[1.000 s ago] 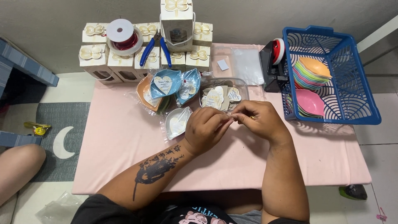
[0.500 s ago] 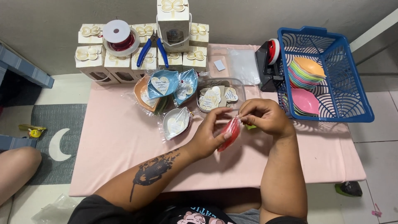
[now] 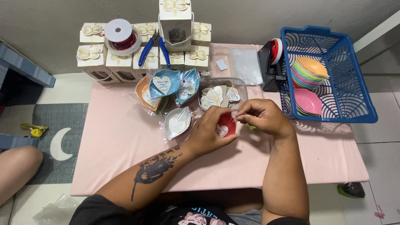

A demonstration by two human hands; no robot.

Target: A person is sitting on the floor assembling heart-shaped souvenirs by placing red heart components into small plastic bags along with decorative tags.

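Observation:
My left hand (image 3: 211, 132) grips a small red heart-shaped dish (image 3: 226, 125) in a clear plastic wrap, with a white heart tag on it. My right hand (image 3: 263, 116) pinches the top edge of that wrap, fingers closed on it. Both hands hover over the pink table (image 3: 125, 158), just in front of a clear tray of heart-shaped paper tags (image 3: 221, 96). A white wrapped dish (image 3: 177, 122) lies to the left of my left hand.
Wrapped blue (image 3: 164, 83) and orange (image 3: 146, 96) dishes lie behind. Cream gift boxes (image 3: 118, 62), a ribbon spool (image 3: 118, 35) and blue pliers (image 3: 154, 48) line the back. A tape dispenser (image 3: 271, 62) and a blue basket (image 3: 329, 75) of coloured dishes stand right.
The red dish came into view between my hands and now sits upright in my left hand. My right hand shifted to pinch the wrap's top edge.

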